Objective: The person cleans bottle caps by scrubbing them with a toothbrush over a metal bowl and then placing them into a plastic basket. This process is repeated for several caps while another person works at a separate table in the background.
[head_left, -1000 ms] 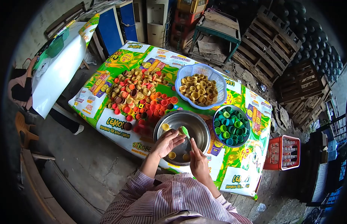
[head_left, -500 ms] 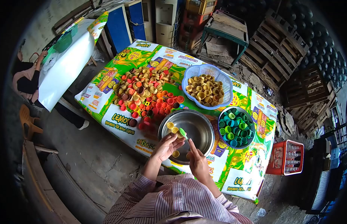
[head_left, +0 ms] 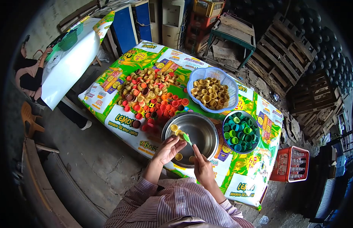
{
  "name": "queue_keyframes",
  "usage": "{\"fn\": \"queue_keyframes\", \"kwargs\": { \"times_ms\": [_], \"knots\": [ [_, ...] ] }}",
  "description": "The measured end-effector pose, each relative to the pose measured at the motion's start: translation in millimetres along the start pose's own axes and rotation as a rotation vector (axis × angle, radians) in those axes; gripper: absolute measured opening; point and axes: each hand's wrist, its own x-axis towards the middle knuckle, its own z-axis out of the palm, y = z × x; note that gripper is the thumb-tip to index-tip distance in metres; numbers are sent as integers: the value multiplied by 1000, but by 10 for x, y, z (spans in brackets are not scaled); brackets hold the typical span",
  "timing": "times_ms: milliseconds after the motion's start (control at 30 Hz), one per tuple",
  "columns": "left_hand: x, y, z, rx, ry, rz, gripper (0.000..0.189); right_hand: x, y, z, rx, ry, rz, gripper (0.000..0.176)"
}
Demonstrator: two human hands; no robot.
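Over the near-left rim of a metal bowl point(head_left: 209, 131), my left hand point(head_left: 167, 150) pinches a yellow cap point(head_left: 182, 135). My right hand point(head_left: 203, 168) is closed with its index finger extended along a small tool with a green part point(head_left: 187, 139), which meets the cap. Several yellow caps point(head_left: 178, 156) lie in the bowl. To the right stands a bowl of green and teal caps point(head_left: 240, 131). Behind is a light-blue basket point(head_left: 232, 89) of yellow caps.
A pile of yellow, orange and red caps point(head_left: 146, 89) covers the table's left part. A red crate point(head_left: 283, 167) of bottles stands right of the table. Far left, a person point(head_left: 30, 76) is beside another table point(head_left: 70, 68). Wooden pallets point(head_left: 282, 53) lean behind.
The view has shifted slightly. Both hands keep nearly the same place at the bowl, and the green part has tilted a little against the cap.
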Motion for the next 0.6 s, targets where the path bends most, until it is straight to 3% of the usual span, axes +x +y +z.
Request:
{"fn": "queue_keyframes", "kwargs": {
  "times_ms": [133,200,267,400,533,600],
  "knots": [
    [0,-13,31,-57,42,-41,13,-10,-85,-37,-85,-13,63,52],
    [-27,28,184,-35,7,3,24,-36,-29,52,-64,-47,36,52],
    [31,-51,5,-94,-17,1,20,-13,46,83,31,105,-9,56],
    [-12,-2,126,-41,4,3,15,3,-34,8,-5,67,-21,55],
    [29,-33,76,133,-23,79,8,54,34,7,-60,118,20,52],
    [64,-51,40,523,15,265,8,51,-3,-87,-99,78,97,52]
  ]
}}
